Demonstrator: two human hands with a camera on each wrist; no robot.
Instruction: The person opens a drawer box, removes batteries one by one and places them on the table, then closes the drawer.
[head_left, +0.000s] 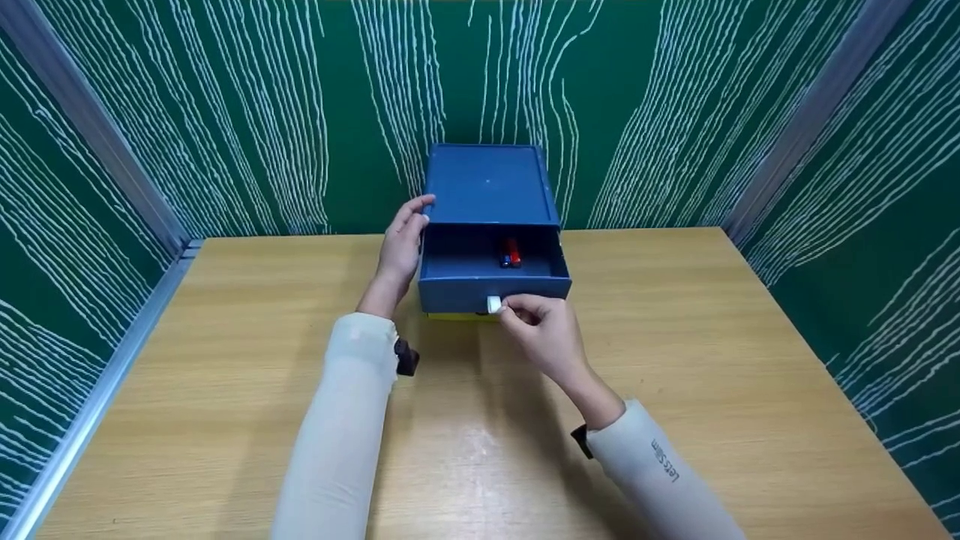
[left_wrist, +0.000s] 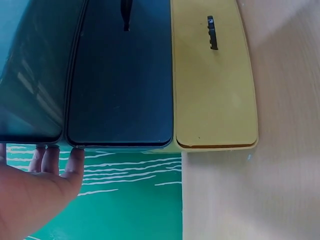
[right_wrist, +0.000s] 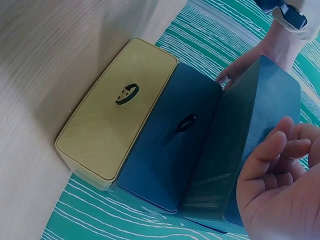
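Observation:
A blue drawer unit stands at the back of the table, its top drawer pulled partway out. Inside lie small red and blue cylinders that look like batteries. My right hand pinches the drawer's white handle between thumb and index finger. In the right wrist view the handle is hidden behind the curled fingers. My left hand touches the unit's left side, fingers fairly straight along its edge. Below the pulled-out drawer are a closed blue drawer and a closed yellow drawer, each with a black handle.
The unit sits on a light wooden table, close to a green wall with wavy white lines. Similar green panels and metal posts bound both sides.

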